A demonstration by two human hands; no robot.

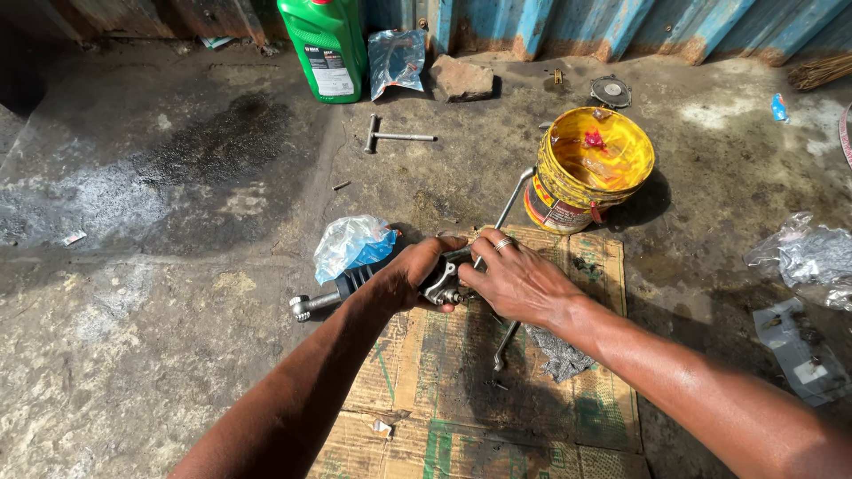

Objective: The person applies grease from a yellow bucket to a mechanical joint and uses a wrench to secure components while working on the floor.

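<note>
Grey metal shows at the frame centre, where both hands close around a mechanical assembly (442,282). The left hand (410,270) wraps its fingers over the assembly body from the left. The right hand (515,279) covers it from the right, fingers curled onto the top; a ring sits on one finger. A ribbed black rubber boot (357,278) extends from the assembly toward the left, ending in a metal rod end (303,306) resting on the concrete floor (133,355).

The assembly is held just above a flattened cardboard sheet (479,408) lying on the floor at lower centre. A long bent metal wrench (508,337) passes under the right hand, running from the upper right to the lower centre of the cardboard. A grey rag (559,355) lies beside it.

A crumpled clear plastic bag (351,244) lies just left of the hands. A yellow bucket (590,168) stands at upper right of centre. A green jug (327,44) stands at the top, with a T-handle wrench (395,136) lying below it.
</note>
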